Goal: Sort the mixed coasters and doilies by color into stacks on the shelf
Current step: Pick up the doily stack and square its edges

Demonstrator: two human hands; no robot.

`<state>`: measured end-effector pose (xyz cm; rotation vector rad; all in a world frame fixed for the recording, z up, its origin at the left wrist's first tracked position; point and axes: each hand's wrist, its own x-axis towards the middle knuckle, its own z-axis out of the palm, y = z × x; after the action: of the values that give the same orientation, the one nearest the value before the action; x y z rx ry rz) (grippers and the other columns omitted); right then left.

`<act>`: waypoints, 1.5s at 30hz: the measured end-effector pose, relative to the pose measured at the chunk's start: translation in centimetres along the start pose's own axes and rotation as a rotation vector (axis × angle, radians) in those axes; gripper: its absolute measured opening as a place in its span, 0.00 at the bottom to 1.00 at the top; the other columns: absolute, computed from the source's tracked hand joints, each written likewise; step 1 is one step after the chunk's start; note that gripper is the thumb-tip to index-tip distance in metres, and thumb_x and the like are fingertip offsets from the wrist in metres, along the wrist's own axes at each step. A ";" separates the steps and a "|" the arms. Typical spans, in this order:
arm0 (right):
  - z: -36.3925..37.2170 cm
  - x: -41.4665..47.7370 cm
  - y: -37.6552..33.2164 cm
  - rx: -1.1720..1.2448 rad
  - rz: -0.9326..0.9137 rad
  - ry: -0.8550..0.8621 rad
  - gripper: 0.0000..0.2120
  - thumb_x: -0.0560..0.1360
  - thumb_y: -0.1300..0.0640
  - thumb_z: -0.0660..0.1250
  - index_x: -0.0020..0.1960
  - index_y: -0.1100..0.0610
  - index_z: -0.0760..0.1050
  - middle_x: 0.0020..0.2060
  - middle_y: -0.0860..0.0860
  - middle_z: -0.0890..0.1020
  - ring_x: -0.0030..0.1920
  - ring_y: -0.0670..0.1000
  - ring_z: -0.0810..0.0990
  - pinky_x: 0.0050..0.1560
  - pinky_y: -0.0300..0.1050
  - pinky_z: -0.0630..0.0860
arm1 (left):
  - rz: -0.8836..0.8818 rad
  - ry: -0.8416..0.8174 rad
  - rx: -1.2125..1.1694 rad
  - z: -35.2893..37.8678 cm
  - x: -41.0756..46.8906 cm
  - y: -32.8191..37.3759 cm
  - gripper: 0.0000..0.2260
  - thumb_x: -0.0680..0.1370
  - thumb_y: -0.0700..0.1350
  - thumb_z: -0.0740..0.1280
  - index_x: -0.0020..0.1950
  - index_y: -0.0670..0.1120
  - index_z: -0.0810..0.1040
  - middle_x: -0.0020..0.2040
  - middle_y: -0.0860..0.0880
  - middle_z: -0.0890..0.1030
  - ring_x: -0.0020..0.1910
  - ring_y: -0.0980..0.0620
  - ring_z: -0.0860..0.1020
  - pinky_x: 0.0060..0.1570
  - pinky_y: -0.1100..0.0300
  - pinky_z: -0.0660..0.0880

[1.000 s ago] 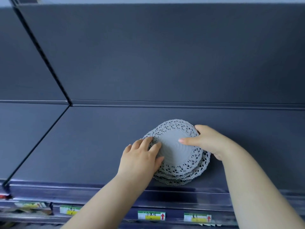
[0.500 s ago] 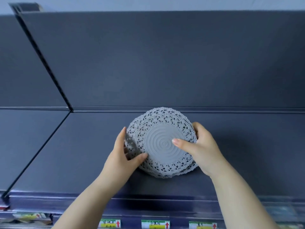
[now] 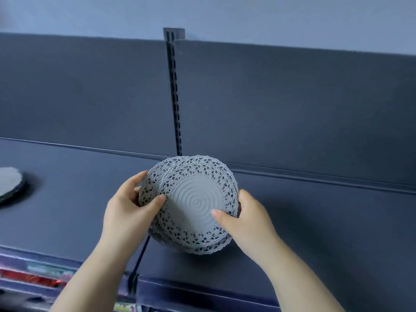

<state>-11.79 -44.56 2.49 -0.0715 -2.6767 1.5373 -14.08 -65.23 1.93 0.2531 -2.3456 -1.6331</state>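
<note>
Doily stack lifted; left hand, right hand pinch edges (thumbs atop).

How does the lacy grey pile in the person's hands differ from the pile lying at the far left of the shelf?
The held pile is gripped by the left hand and right hand and tilted; the far-left pile lies flat on the shelf, untouched. The held pile shows open lace rims around a ringed centre; the far-left pile, cut off by the frame, shows no lace holes and has a dark layer beneath. Both have grey tops.
</note>
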 end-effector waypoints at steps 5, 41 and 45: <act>10.3 1.7 -5.4 0.071 -0.024 -0.079 0.22 0.71 0.51 0.69 0.62 0.44 0.67 0.54 0.36 0.77 0.53 0.36 0.75 0.54 0.36 0.72 | -0.022 0.029 0.202 -9.1 5.5 -4.0 0.21 0.71 0.48 0.73 0.59 0.64 0.74 0.47 0.53 0.81 0.48 0.51 0.78 0.52 0.54 0.74; 20.8 1.6 -8.5 -0.714 -0.097 -0.059 0.29 0.78 0.42 0.54 0.74 0.50 0.50 0.74 0.51 0.54 0.73 0.52 0.52 0.69 0.47 0.59 | 0.464 -0.181 1.074 -14.9 10.0 -10.0 0.14 0.76 0.52 0.58 0.45 0.52 0.83 0.42 0.54 0.83 0.42 0.48 0.82 0.48 0.51 0.76; 24.1 0.7 -11.2 -0.621 -0.219 -0.054 0.27 0.78 0.42 0.54 0.74 0.50 0.54 0.73 0.46 0.58 0.73 0.47 0.51 0.72 0.42 0.51 | 0.533 -0.183 0.967 -18.9 9.8 -10.7 0.17 0.75 0.54 0.55 0.49 0.51 0.83 0.41 0.55 0.83 0.40 0.50 0.82 0.39 0.58 0.77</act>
<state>-14.36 -70.92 0.07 0.2327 -2.9697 0.6230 -17.48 -88.63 -0.75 -0.3373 -2.8168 -0.2297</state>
